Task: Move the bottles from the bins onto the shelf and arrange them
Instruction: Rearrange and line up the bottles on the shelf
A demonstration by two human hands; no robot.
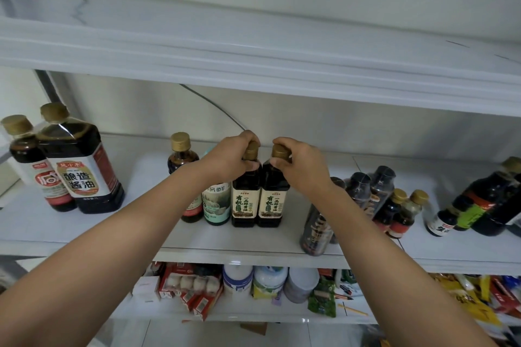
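Two matching dark soy sauce bottles with gold caps stand upright side by side on the white shelf (84,234). My left hand (228,158) grips the neck and cap of the left bottle (245,200). My right hand (300,163) grips the cap of the right bottle (272,200). The two bottles touch each other. Just left of them stand a bottle with a pale green label (215,205) and a gold-capped dark bottle (180,158), partly hidden by my left forearm.
Two large soy sauce bottles (79,166) stand at the shelf's left end. Several dark bottles (363,191) cluster to the right, one lying under my right forearm, and a big bottle (496,200) leans at the far right. The lower shelf holds packets and jars (267,282). Another shelf board (253,59) is overhead.
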